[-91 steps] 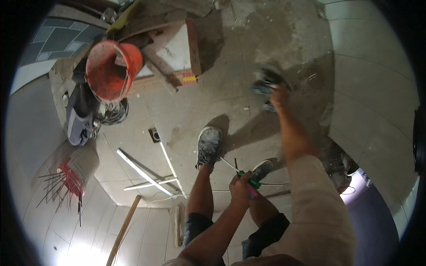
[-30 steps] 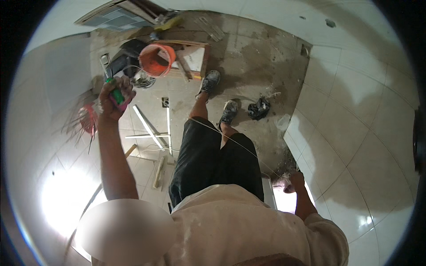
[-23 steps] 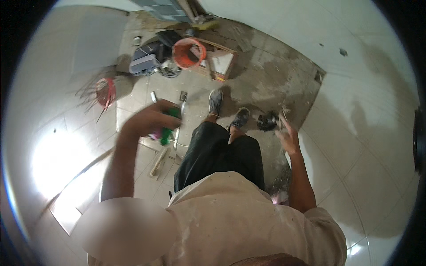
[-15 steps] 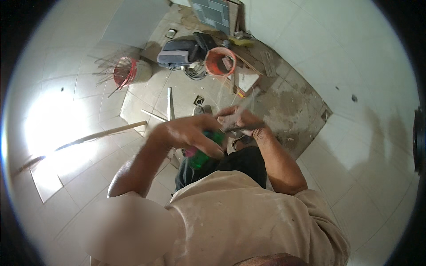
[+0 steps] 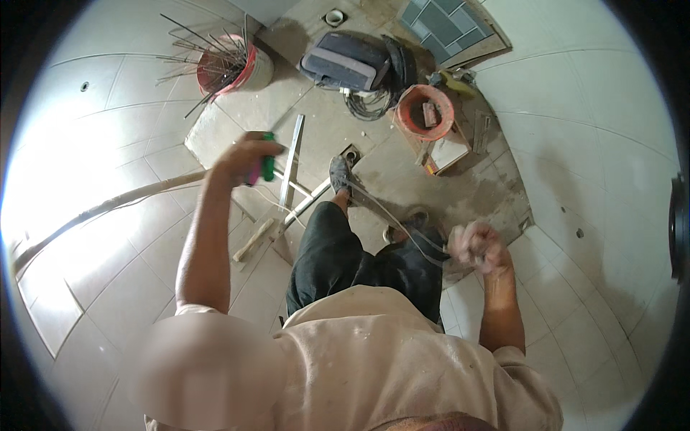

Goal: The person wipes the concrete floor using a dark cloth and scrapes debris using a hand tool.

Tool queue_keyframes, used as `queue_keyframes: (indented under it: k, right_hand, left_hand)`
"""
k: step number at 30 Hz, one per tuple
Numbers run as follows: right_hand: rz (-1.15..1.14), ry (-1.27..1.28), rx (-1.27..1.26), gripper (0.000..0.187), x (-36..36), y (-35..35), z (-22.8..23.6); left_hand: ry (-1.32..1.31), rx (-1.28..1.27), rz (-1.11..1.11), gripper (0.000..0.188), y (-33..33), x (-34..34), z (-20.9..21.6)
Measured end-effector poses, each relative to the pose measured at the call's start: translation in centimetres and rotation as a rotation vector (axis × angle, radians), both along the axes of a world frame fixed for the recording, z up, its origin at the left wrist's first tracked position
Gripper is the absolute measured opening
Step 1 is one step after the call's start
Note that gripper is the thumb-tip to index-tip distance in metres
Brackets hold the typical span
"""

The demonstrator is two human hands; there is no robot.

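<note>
My left hand (image 5: 246,156), raised on the left, is closed round a green and pink object (image 5: 268,156). A thin grey streak runs up and right beyond this object; whether it belongs to it I cannot tell. On the right, my right hand (image 5: 478,248) is curled into a blurred fist. A thin pale cord (image 5: 392,214) comes from that fist and loops over my right thigh toward my left foot. Below my left hand another length of light cord (image 5: 284,205) curves down; its link to the first is unclear.
Metal straightedges (image 5: 292,161) and a wood-handled tool (image 5: 253,241) lie left of my legs. Ahead stand a bucket of thin rods (image 5: 260,68), a dark bag (image 5: 345,61), an orange bucket (image 5: 445,118) and a tiled panel (image 5: 445,29). A long pole (image 5: 115,205) leans at left.
My hands, close together before, have moved wide apart, the left one up and left with the green object, the right one down and right. The cord now shows between them. The view has shifted.
</note>
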State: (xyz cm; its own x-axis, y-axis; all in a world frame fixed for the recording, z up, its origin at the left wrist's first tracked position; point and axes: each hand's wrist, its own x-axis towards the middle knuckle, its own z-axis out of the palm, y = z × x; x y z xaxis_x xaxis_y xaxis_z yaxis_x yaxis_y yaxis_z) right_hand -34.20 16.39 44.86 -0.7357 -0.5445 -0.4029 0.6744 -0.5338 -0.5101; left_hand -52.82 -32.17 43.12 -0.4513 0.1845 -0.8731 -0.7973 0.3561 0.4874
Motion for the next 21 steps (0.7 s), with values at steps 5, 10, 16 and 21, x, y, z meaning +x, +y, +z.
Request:
queue_keyframes:
  k: [5, 10, 16, 21]
  right_hand:
    - [-0.196, 0.002, 0.159, 0.013, -10.5, -12.5, -8.1]
    - [0.056, -0.583, -0.053, 0.021, -9.8, -17.1, -17.3]
    - [0.012, -0.575, -0.129, 0.032, -11.2, -12.4, -17.2]
    - [-0.242, -0.655, -0.075, 0.029, -14.6, -8.9, -21.2]
  left_hand:
    - [-0.043, 0.536, -0.435, 0.04, 9.5, 2.3, -4.7]
    - [-0.213, 0.494, -0.299, 0.034, 12.4, -4.3, -2.2]
    - [-0.199, 0.132, 0.02, 0.034, 1.4, -11.8, -6.2]
    - [0.136, -0.198, -0.135, 0.038, 1.2, -14.1, -20.6]
